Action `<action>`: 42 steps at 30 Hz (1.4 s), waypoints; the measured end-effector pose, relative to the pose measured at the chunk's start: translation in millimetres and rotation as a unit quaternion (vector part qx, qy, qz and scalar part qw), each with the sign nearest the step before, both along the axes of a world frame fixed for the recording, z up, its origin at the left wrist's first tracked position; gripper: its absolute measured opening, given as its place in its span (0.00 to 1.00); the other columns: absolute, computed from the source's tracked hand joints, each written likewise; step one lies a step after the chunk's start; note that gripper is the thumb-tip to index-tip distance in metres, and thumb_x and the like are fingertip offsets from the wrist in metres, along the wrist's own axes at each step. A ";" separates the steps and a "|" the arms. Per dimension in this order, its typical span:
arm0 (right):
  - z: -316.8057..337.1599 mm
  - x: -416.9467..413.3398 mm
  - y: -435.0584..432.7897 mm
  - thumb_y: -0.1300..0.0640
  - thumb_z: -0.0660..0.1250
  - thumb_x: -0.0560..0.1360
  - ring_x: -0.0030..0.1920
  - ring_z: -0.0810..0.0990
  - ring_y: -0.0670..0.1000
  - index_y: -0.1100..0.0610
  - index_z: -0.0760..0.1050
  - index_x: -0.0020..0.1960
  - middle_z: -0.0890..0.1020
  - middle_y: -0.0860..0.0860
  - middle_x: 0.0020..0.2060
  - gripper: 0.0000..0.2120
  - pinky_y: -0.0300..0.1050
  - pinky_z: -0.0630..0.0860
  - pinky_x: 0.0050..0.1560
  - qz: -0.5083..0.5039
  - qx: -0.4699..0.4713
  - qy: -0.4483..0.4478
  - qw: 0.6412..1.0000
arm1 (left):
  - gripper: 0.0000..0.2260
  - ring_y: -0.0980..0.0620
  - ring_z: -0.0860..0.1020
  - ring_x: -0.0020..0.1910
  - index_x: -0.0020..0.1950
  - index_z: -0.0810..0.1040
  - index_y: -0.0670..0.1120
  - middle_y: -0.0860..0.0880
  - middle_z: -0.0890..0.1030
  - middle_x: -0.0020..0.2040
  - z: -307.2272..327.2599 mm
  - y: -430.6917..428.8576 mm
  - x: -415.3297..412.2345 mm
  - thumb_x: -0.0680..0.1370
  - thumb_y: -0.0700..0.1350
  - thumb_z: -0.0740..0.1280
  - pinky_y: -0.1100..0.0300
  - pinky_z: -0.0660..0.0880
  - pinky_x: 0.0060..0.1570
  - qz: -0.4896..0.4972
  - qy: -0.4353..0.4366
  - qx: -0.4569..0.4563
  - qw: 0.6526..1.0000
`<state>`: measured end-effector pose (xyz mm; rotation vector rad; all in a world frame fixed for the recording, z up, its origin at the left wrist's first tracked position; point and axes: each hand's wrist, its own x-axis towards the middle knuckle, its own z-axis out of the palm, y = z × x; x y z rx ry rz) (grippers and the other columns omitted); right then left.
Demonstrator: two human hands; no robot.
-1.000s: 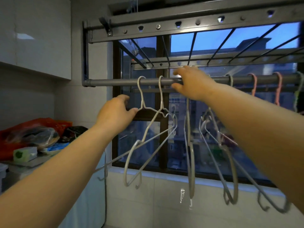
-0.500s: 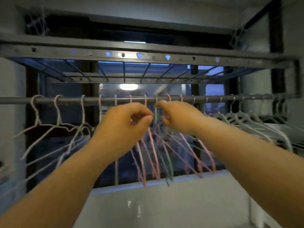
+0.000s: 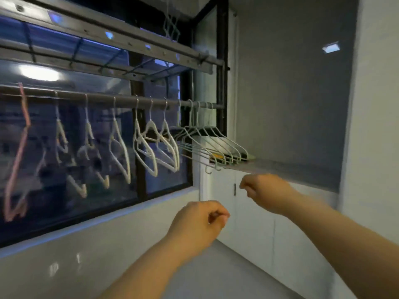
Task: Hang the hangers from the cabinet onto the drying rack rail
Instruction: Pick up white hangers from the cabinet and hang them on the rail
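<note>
Both arms bare, stretched fwd from the bottom of view; L forearm rises from bottom centre, angled up and to the right, wrist approx. straight; L hand (image 3: pixel 197 223) seen from the back, fingers curled in toward the palm, thumb tip meeting the curled index, nothing seen in it; R forearm enters from the right edge, sloping up to the left, higher than the L; R hand (image 3: pixel 262 192) also fisted, knuckles pointing left, no obj. in its grasp; hands apart, R above and right of L; both slightly blurred.
</note>
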<state>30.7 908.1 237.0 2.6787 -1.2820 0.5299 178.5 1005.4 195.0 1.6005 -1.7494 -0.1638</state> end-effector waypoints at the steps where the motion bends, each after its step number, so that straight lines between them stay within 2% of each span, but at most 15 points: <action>1: -9.7 -15.0 -13.6 0.57 0.53 0.80 0.59 0.75 0.55 0.54 0.72 0.63 0.78 0.54 0.59 0.15 0.44 0.71 0.55 -0.019 0.018 -0.009 1.000 | 0.08 0.60 0.76 0.40 0.53 0.80 0.50 0.54 0.81 0.46 -8.8 -21.3 -7.9 0.77 0.46 0.63 0.69 0.73 0.45 -0.004 0.007 0.011 1.000; 3: -30.2 -41.9 -40.1 0.57 0.53 0.80 0.58 0.76 0.55 0.54 0.72 0.62 0.79 0.54 0.58 0.15 0.43 0.71 0.54 -0.056 0.050 -0.021 0.997 | 0.09 0.60 0.75 0.42 0.53 0.80 0.50 0.54 0.82 0.46 -25.3 -64.6 -21.1 0.77 0.45 0.62 0.68 0.72 0.46 -0.010 0.020 0.031 0.999; 6: -62.0 -75.0 -82.1 0.56 0.53 0.80 0.56 0.77 0.54 0.55 0.73 0.61 0.80 0.54 0.57 0.14 0.42 0.71 0.51 -0.100 0.088 -0.009 0.991 | 0.09 0.56 0.76 0.43 0.51 0.80 0.49 0.56 0.79 0.41 -50.2 -131.4 -38.1 0.78 0.44 0.61 0.64 0.73 0.49 -0.010 0.046 0.065 0.997; 10: -84.0 -108.7 -150.5 0.56 0.54 0.80 0.55 0.77 0.54 0.55 0.74 0.59 0.80 0.54 0.56 0.14 0.43 0.73 0.54 -0.157 0.117 -0.011 0.981 | 0.09 0.52 0.79 0.51 0.52 0.79 0.49 0.51 0.82 0.50 -78.1 -224.9 -59.7 0.78 0.45 0.60 0.63 0.73 0.51 -0.014 0.034 0.091 0.995; 13: -89.2 -124.6 -215.2 0.57 0.53 0.79 0.56 0.77 0.55 0.57 0.74 0.59 0.80 0.54 0.57 0.14 0.43 0.73 0.54 -0.187 0.127 -0.036 0.973 | 0.09 0.52 0.79 0.51 0.52 0.79 0.49 0.51 0.81 0.48 -88.8 -300.4 -67.8 0.78 0.45 0.60 0.62 0.74 0.52 -0.022 0.043 0.102 0.994; 17: -97.4 -142.1 -307.1 0.60 0.52 0.79 0.58 0.76 0.55 0.57 0.73 0.61 0.79 0.54 0.59 0.15 0.41 0.71 0.53 -0.228 0.156 -0.073 0.958 | 0.08 0.50 0.79 0.49 0.42 0.74 0.55 0.52 0.78 0.42 -84.9 -405.7 -77.8 0.78 0.45 0.60 0.61 0.74 0.49 -0.039 0.065 0.096 0.992; 21: -128.2 -157.0 -390.8 0.60 0.52 0.79 0.58 0.77 0.55 0.57 0.73 0.61 0.79 0.54 0.58 0.15 0.41 0.70 0.49 -0.267 0.183 -0.102 0.941 | 0.11 0.49 0.79 0.47 0.37 0.71 0.55 0.51 0.79 0.41 -91.1 -494.8 -91.6 0.79 0.47 0.59 0.60 0.73 0.48 -0.047 0.069 0.090 0.992; 24: -154.9 -163.4 -445.4 0.60 0.52 0.80 0.59 0.76 0.54 0.56 0.73 0.61 0.78 0.54 0.60 0.15 0.40 0.68 0.47 -0.280 0.211 -0.086 0.933 | 0.15 0.48 0.80 0.48 0.33 0.69 0.52 0.48 0.81 0.41 -122.0 -549.6 -96.1 0.79 0.50 0.57 0.58 0.75 0.49 -0.024 0.065 0.124 0.990; 27: -175.6 -169.2 -502.4 0.60 0.51 0.80 0.62 0.74 0.53 0.54 0.70 0.65 0.75 0.52 0.63 0.17 0.40 0.70 0.56 -0.282 0.216 -0.080 0.931 | 0.15 0.49 0.80 0.50 0.33 0.68 0.53 0.51 0.80 0.40 -156.1 -596.9 -97.3 0.80 0.52 0.56 0.59 0.74 0.51 0.004 0.047 0.153 0.987; 30: -190.1 -175.7 -561.9 0.60 0.52 0.80 0.67 0.71 0.52 0.52 0.66 0.69 0.71 0.51 0.68 0.18 0.40 0.67 0.64 -0.283 0.212 -0.090 0.931 | 0.15 0.49 0.79 0.49 0.32 0.66 0.54 0.51 0.79 0.40 -175.0 -648.0 -99.0 0.80 0.52 0.56 0.61 0.72 0.47 0.025 0.025 0.143 0.989; 32: -195.4 -184.4 -605.0 0.58 0.51 0.81 0.71 0.65 0.52 0.52 0.61 0.72 0.65 0.51 0.72 0.20 0.41 0.62 0.69 -0.281 0.197 -0.093 0.935 | 0.15 0.49 0.78 0.48 0.32 0.65 0.55 0.53 0.75 0.37 -181.5 -686.2 -103.1 0.80 0.51 0.57 0.61 0.71 0.45 0.034 0.017 0.139 0.989; 34: -195.5 -195.0 -651.9 0.55 0.50 0.82 0.75 0.56 0.52 0.52 0.51 0.75 0.55 0.51 0.76 0.23 0.44 0.53 0.74 -0.272 0.181 -0.061 0.943 | 0.16 0.49 0.78 0.45 0.32 0.65 0.53 0.54 0.73 0.33 -183.5 -727.4 -110.0 0.79 0.51 0.58 0.61 0.70 0.43 0.044 0.011 0.143 0.989; 37: -195.3 -217.8 -723.0 0.51 0.48 0.82 0.77 0.46 0.53 0.53 0.42 0.76 0.46 0.52 0.77 0.26 0.48 0.46 0.75 -0.283 0.179 -0.011 0.942 | 0.17 0.50 0.74 0.41 0.31 0.64 0.51 0.55 0.69 0.31 -180.0 -792.0 -130.6 0.80 0.51 0.57 0.62 0.66 0.39 0.044 -0.008 0.162 0.986; 40: -201.7 -238.1 -797.9 0.49 0.47 0.81 0.77 0.47 0.53 0.52 0.43 0.76 0.47 0.52 0.77 0.26 0.50 0.46 0.76 -0.300 0.178 -0.003 0.937 | 0.16 0.51 0.76 0.44 0.32 0.64 0.54 0.54 0.74 0.36 -174.1 -849.0 -156.5 0.80 0.52 0.56 0.61 0.71 0.44 0.038 -0.018 0.159 0.986; 42: -208.6 -247.0 -837.1 0.48 0.47 0.81 0.76 0.47 0.53 0.51 0.45 0.76 0.48 0.51 0.77 0.25 0.50 0.47 0.76 -0.298 0.175 0.001 0.938 | 0.13 0.50 0.78 0.51 0.36 0.70 0.55 0.50 0.80 0.46 -169.6 -879.4 -171.4 0.80 0.52 0.56 0.62 0.73 0.49 0.037 -0.015 0.140 0.989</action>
